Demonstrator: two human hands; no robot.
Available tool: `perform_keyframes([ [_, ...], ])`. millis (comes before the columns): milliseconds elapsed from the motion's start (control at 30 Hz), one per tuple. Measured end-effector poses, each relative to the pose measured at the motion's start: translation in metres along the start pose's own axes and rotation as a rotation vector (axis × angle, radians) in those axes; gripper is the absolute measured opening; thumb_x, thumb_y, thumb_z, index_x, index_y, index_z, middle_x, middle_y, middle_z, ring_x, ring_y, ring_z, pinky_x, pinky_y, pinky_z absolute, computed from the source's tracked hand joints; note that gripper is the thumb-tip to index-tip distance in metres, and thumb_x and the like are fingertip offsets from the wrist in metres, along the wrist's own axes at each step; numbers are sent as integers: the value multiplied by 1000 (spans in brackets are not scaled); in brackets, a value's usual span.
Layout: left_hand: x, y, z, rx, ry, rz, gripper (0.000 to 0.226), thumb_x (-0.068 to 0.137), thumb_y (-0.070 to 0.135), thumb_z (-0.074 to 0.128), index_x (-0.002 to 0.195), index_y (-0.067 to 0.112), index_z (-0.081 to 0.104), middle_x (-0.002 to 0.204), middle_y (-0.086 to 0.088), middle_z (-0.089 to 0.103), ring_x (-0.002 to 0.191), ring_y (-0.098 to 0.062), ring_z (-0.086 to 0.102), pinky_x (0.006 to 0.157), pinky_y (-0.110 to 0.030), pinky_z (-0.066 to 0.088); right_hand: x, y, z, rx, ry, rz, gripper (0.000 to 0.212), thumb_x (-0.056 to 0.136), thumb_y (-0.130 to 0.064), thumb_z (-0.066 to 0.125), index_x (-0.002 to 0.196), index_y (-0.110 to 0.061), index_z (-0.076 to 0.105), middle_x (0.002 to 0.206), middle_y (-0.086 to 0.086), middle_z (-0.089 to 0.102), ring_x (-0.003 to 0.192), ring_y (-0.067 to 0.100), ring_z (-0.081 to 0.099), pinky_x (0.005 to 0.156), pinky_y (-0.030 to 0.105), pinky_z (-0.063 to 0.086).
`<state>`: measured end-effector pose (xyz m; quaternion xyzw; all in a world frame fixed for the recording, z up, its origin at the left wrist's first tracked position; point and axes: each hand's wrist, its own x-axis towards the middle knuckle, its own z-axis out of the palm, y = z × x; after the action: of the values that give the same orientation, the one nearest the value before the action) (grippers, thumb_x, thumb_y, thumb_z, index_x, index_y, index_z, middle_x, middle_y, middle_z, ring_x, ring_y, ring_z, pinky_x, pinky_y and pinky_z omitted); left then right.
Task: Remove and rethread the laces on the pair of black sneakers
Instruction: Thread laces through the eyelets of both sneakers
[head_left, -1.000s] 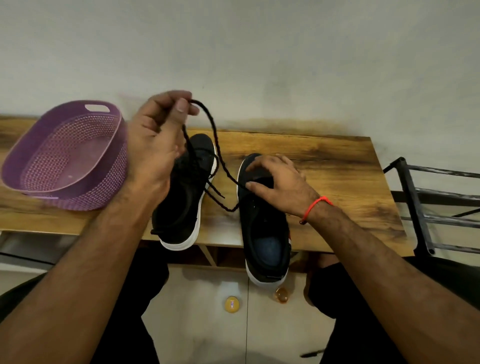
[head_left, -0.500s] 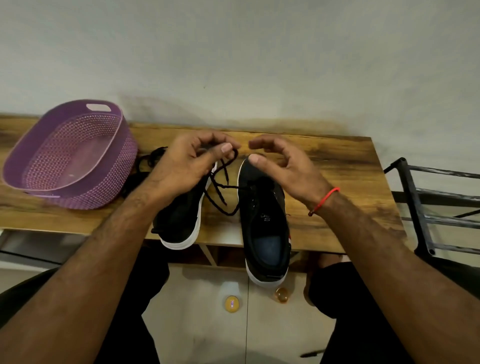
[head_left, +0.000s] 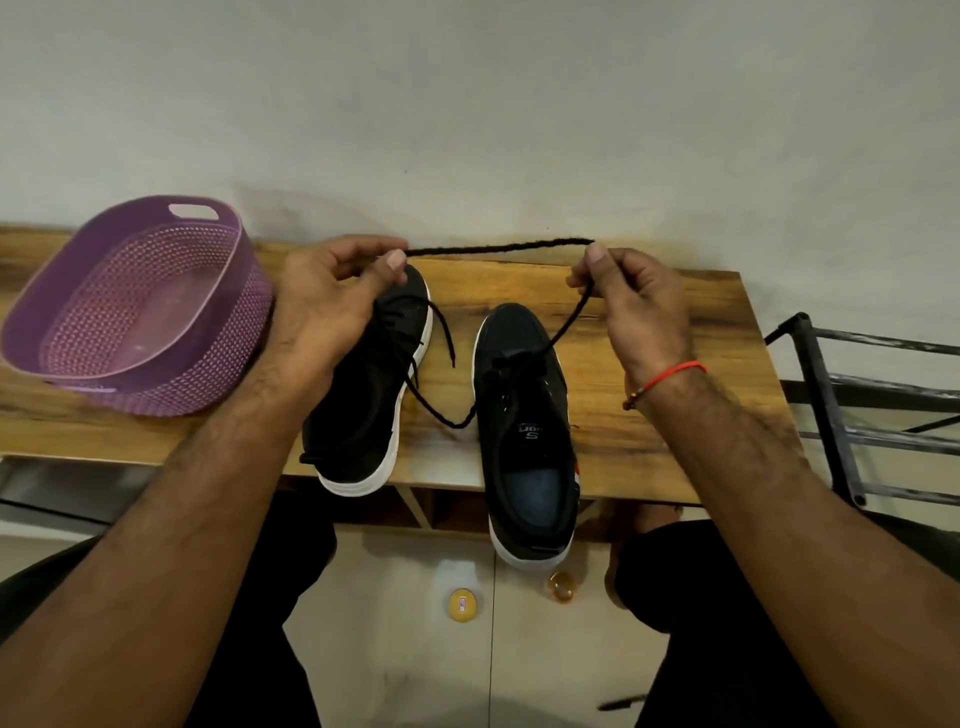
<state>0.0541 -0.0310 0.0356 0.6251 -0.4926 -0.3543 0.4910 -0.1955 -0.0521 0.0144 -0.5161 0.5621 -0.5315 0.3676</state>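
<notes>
Above the two black white-soled sneakers (head_left: 524, 415) on the wooden table (head_left: 649, 322), the left hand (head_left: 332, 306) and right hand (head_left: 631, 301), close together half a second ago, are now pinching the black cord lace (head_left: 498, 248) stretched taut between them. Its right end is running down into the right shoe's eyelets, so the lace is probably being evened out for threading.

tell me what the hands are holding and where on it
Both hold one black lace. The left hand pinches it at thumb and fingertips, the right hand likewise, a stretch pulled taut between them.

A brown wood-grain table (head_left: 649, 338) against the wall carries a purple perforated plastic basket (head_left: 130, 312) at its left and 2 black white-soled sneakers (head_left: 374, 384) (head_left: 524, 415) side by side, heels overhanging its near edge.
</notes>
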Motion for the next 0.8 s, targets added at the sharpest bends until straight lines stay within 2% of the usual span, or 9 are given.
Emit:
perform_keyframes([
  [200,5,-1,-13,-297,97,-249,14,88,32,77,97,24,70,74,8,69,46,-5,36,39,-19,26,3,0,-3,-19,115,28,19,97,-34,61,85,-25,72,82,-16,68,80,-9,60,82,23,51],
  [300,8,0,-21,-430,122,-303,16,87,33,78,96,24,69,78,10,70,45,-3,36,39,-18,26,6,2,-7,4,130,82,21,98,-34,61,84,-23,72,69,-16,61,68,-1,56,75,23,51],
  [433,8,-1,-21,-512,125,-291,24,91,28,74,114,21,71,98,8,76,51,-3,41,43,-17,28,3,0,-5,-25,63,99,23,99,-29,60,84,-16,72,59,-7,57,55,-1,54,68,14,49],
  [500,6,1,-15,-485,88,-221,27,94,23,70,121,21,69,110,5,76,56,-3,45,44,-16,31,0,-2,-2,-30,-126,78,14,99,-23,61,94,-15,72,72,-2,68,72,1,64,85,23,52],
  [533,4,1,-12,-471,73,-172,28,95,21,69,123,21,68,113,4,76,57,-4,46,44,-16,32,-1,-2,-2,-9,-273,68,13,98,-18,61,107,-19,70,93,0,74,94,2,67,97,29,50],
  [600,3,2,-6,-438,100,-80,27,96,23,67,123,21,69,113,2,76,56,-5,47,43,-16,34,-4,-3,-3,33,-548,40,57,96,-8,62,142,-36,45,142,-1,57,134,1,46,109,26,39],
  [633,3,2,-4,-420,148,-39,25,97,24,67,122,21,70,111,2,76,55,-6,47,42,-17,34,-5,-1,-2,37,-631,49,76,95,-3,61,150,-43,27,154,-2,44,143,0,34,109,20,33],
  [700,2,2,-3,-386,271,47,22,98,24,66,119,20,71,112,5,75,56,-6,50,40,-18,35,-6,-1,0,-38,-639,94,86,95,0,60,155,-41,14,157,-4,39,146,2,28,111,19,29],
  [800,0,5,-2,-307,369,181,20,100,21,62,119,17,68,122,8,70,69,-13,64,43,-21,42,-4,5,-1,-461,-506,91,51,95,-29,66,143,-30,50,130,-5,61,120,9,56,104,29,46],
])
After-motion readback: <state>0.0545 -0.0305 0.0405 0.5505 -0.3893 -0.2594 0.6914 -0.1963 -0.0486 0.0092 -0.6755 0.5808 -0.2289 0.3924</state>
